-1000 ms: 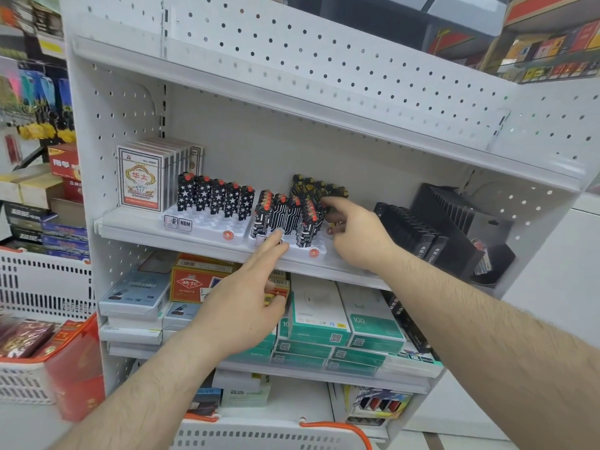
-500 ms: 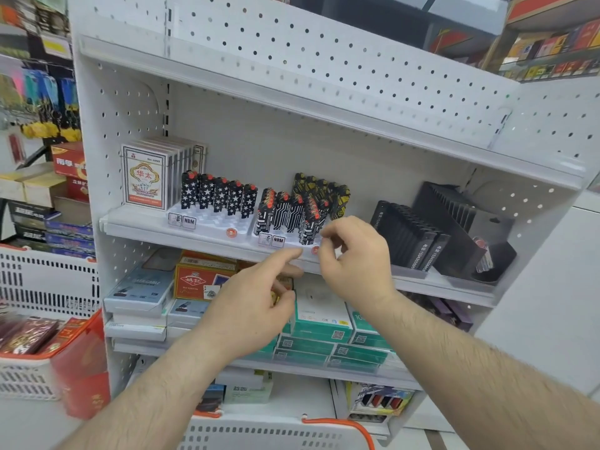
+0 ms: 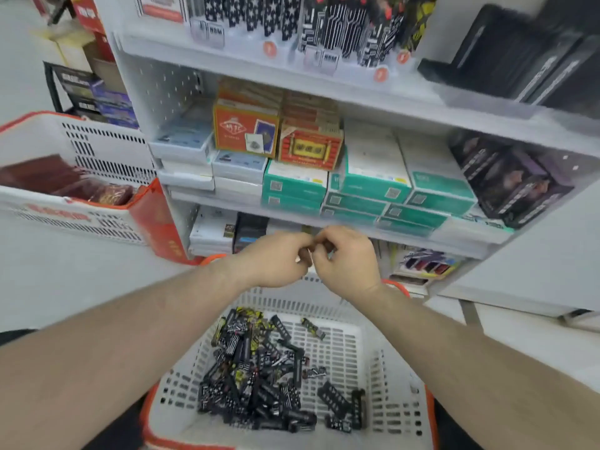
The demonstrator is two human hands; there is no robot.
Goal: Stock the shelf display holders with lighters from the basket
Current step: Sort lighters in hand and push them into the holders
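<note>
A white basket with an orange rim (image 3: 367, 339) sits low in front of me, with a heap of black patterned lighters (image 3: 256, 378) in it. Above its far edge my left hand (image 3: 276, 258) and right hand (image 3: 347, 261) meet fingertip to fingertip, fingers curled. Between them they pinch a small pale piece (image 3: 310, 258); what it is cannot be told. At the top of the blurred view, white display holders (image 3: 269, 48) on the upper shelf carry star-patterned lighters (image 3: 253, 14) and striped lighters (image 3: 341, 27).
A second white basket (image 3: 97, 147) with red packets stands at the left beside the shelf unit. The middle shelf holds orange card boxes (image 3: 246, 131) and teal boxes (image 3: 367, 190). Black boxes (image 3: 506, 56) fill the upper right.
The view has swung down from the lighter shelf to the basket. Both hands have dropped from the display holder and come together over the basket's far edge.
</note>
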